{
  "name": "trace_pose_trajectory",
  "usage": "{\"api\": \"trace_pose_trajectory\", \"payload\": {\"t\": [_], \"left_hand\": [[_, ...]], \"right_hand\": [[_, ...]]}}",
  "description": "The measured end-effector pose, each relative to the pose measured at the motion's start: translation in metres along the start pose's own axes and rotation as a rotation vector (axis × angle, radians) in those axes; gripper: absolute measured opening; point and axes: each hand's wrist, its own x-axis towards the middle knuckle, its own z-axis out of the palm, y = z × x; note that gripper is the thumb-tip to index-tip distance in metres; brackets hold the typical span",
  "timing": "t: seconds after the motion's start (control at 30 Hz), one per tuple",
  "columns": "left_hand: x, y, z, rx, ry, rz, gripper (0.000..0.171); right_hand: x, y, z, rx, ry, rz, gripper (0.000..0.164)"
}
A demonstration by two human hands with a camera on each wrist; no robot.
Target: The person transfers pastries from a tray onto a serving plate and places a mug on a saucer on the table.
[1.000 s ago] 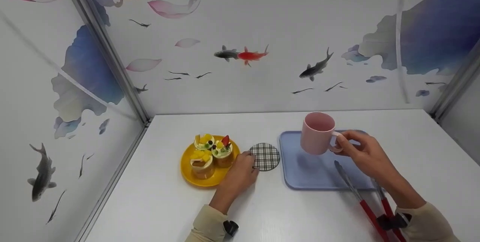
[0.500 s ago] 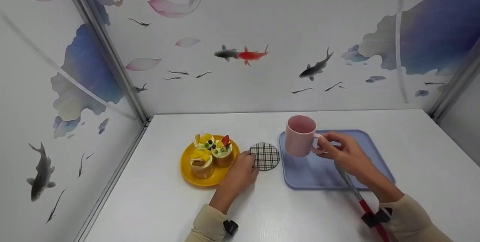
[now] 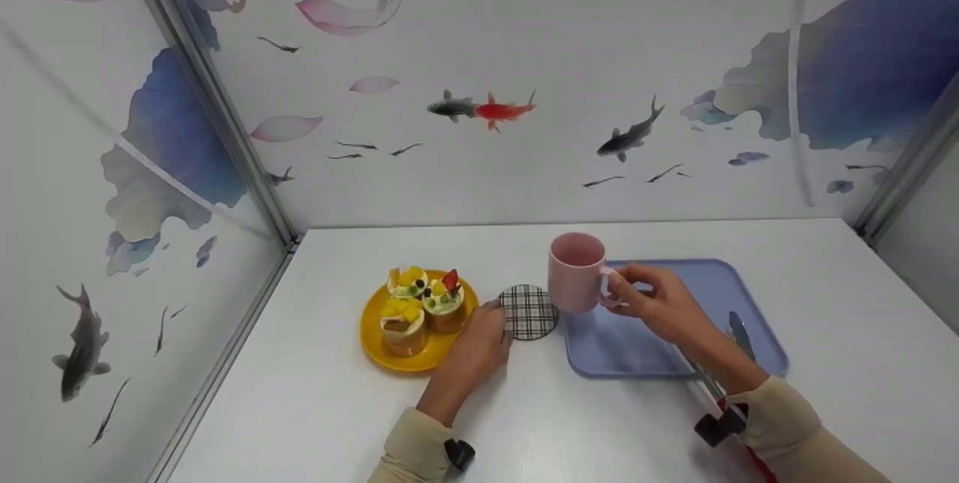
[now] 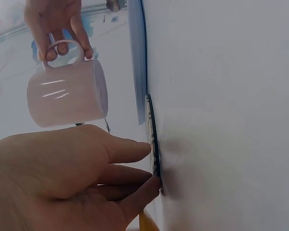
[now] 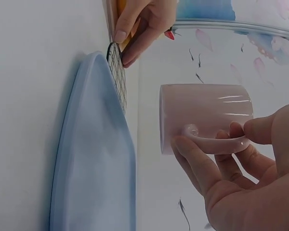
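My right hand [image 3: 659, 303] holds a pink mug [image 3: 575, 273] by its handle, raised and upright above the left edge of a blue tray [image 3: 622, 356]. In the head view, the mug slightly overlaps the right side of a round black-and-white plaid coaster [image 3: 528, 312] lying on the table. My left hand [image 3: 476, 344] has its thumb and fingertips at the coaster's left rim, and the left wrist view shows them gripping that thin edge [image 4: 153, 139]. Beside this hand stands a yellow plate [image 3: 374, 348] carrying several fruit-topped dessert cups [image 3: 404, 329].
Tongs [image 3: 739, 333] with metal arms and red handles lie across the tray's front edge, partly hidden under my right forearm. White walls printed with fish and petals [image 3: 502, 110] enclose the table [image 3: 554, 423] at the back and sides.
My right hand has carried the mug leftward from over the middle of the tray to its left edge, near the coaster. My left hand has stayed at the coaster.
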Motion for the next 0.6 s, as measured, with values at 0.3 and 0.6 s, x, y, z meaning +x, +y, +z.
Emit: {"api": "trace_pose_trajectory", "payload": {"t": [0.3,0.6], "left_hand": [[0.003,0.001,0.000,-0.011,-0.015,-0.044,0.040],[0.001,0.003,-0.001,0.004,-0.028,-0.064,0.039]], "right_hand": [[0.010,0.002,0.016,-0.018,-0.027,0.032,0.037],[0.020,0.003,0.034,-0.051,-0.035,0.061,0.038]]}}
